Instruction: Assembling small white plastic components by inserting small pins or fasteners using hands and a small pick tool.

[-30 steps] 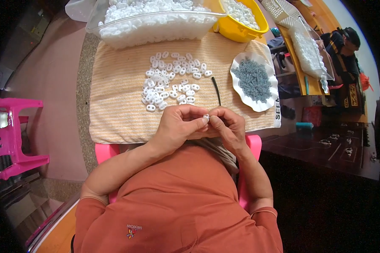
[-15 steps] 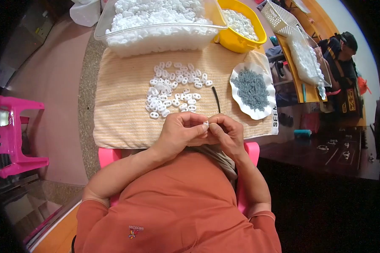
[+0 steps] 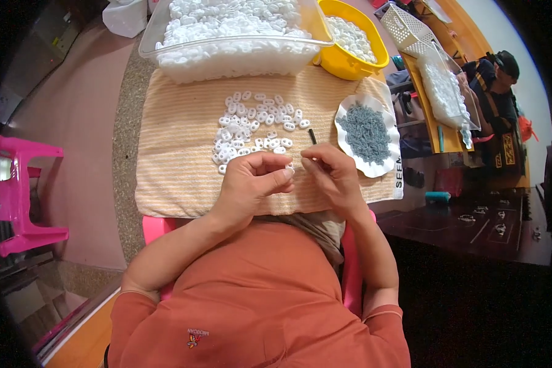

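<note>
Over the near part of the towel, my left hand [image 3: 256, 179] pinches a small white plastic piece [image 3: 289, 165] between thumb and forefinger; most of it is hidden. Just to its right, my right hand [image 3: 334, 178] has thumb and forefinger drawn together in a pinch, apart from the left; whatever is in it is too small to make out. Beyond my hands lies a loose group of white oval two-hole plastic pieces [image 3: 252, 113]. A thin black stick [image 3: 313, 136] lies partly behind my right hand. Small grey pieces [image 3: 365, 132], like tiny springs, fill a white wavy-edged dish [image 3: 383, 169].
A clear plastic bin [image 3: 239, 48] heaped with white pieces stands at the towel's [image 3: 178, 141] far edge, beside a yellow basin [image 3: 356, 69]. A pink stool [image 3: 21, 196] is at left. To the far right, a person [image 3: 497, 86] sits by another bin [image 3: 444, 92].
My hands have moved apart from each other and slightly forward over the towel. The left keeps a white piece in its pinch. My right hand now covers part of the black stick.
</note>
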`<state>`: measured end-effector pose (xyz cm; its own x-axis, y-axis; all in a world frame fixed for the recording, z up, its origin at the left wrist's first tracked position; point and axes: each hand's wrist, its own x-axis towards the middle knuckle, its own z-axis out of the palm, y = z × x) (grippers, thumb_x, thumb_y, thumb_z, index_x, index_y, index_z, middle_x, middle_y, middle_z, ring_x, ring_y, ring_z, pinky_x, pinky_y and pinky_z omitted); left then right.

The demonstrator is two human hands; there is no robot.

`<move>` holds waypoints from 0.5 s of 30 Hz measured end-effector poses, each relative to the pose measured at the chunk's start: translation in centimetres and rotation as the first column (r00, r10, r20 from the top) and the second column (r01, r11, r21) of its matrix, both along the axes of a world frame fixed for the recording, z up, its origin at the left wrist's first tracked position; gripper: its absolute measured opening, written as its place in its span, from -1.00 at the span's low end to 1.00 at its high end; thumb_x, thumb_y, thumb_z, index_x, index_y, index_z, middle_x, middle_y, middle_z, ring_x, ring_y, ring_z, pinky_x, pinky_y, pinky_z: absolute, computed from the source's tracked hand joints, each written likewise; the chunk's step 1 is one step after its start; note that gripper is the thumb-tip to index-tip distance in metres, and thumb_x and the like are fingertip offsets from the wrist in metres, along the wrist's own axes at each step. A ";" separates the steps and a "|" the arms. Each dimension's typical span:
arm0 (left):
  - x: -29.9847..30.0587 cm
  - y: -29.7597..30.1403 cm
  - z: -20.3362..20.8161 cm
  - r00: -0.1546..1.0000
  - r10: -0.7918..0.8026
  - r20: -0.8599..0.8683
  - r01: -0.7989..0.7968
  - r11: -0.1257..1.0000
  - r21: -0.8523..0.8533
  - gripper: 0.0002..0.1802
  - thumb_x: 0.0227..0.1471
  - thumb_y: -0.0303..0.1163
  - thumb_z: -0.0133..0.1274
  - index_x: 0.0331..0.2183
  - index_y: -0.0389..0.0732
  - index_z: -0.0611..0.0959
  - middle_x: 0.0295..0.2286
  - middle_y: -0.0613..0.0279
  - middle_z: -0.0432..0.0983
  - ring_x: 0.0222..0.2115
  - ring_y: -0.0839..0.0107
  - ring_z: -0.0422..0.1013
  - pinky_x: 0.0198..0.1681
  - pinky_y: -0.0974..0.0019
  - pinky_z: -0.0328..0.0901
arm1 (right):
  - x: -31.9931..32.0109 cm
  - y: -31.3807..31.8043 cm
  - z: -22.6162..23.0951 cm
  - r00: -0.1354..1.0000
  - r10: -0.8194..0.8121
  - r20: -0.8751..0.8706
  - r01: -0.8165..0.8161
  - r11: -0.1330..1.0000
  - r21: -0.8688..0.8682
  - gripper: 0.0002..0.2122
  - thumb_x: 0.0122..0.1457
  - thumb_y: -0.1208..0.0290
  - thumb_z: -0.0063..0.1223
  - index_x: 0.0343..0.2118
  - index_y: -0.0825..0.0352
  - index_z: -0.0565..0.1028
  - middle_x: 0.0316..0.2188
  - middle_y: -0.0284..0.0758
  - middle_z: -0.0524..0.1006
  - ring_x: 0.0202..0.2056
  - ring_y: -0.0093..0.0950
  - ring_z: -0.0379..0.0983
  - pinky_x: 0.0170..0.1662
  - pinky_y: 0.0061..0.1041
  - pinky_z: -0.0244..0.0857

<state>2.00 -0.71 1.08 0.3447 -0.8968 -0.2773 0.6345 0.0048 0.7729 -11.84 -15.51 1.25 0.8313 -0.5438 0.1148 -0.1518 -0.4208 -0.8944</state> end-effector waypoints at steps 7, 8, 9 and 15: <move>0.8 0.0 0.1 0.995 0.078 -0.066 -0.079 0.997 -0.013 -0.81 0.04 -0.54 0.11 -0.22 -0.31 0.58 -0.39 0.23 0.55 -0.42 0.49 0.50 -0.25 0.39 0.46 | 3.6 -0.5 0.0 0.979 0.023 -0.205 -0.126 0.852 -0.508 -0.78 0.02 0.56 0.07 -0.22 0.33 0.49 -0.31 -0.21 0.48 -0.33 -0.18 0.46 -0.31 -0.33 0.34; 0.9 -0.1 0.1 0.995 0.079 -0.067 -0.080 0.997 -0.014 -0.81 0.04 -0.54 0.11 -0.22 -0.31 0.58 -0.39 0.23 0.55 -0.42 0.49 0.50 -0.25 0.39 0.46 | 3.9 -0.7 -0.2 0.961 0.000 -0.278 -0.146 0.850 -0.506 -0.78 0.01 0.52 0.07 -0.23 0.32 0.48 -0.31 -0.21 0.48 -0.31 -0.15 0.45 -0.29 -0.28 0.33; 1.0 -0.1 0.1 0.995 0.073 -0.072 -0.075 0.997 -0.017 -0.80 0.04 -0.54 0.11 -0.22 -0.31 0.58 -0.40 0.23 0.55 -0.41 0.48 0.50 -0.25 0.39 0.46 | 4.1 -0.9 -0.2 0.961 0.000 -0.278 -0.147 0.850 -0.507 -0.78 0.01 0.52 0.07 -0.23 0.32 0.48 -0.31 -0.21 0.48 -0.31 -0.15 0.45 -0.29 -0.28 0.33; 1.0 -0.1 0.1 0.994 0.084 -0.072 -0.085 0.996 -0.010 -0.80 0.03 -0.54 0.13 -0.23 -0.30 0.58 -0.40 0.23 0.55 -0.42 0.48 0.50 -0.25 0.39 0.47 | 4.4 -1.2 -0.1 0.945 0.017 -0.326 -0.193 0.836 -0.514 -0.85 -0.01 0.48 0.10 -0.35 0.33 0.46 -0.35 -0.19 0.48 -0.34 -0.15 0.45 -0.28 -0.27 0.32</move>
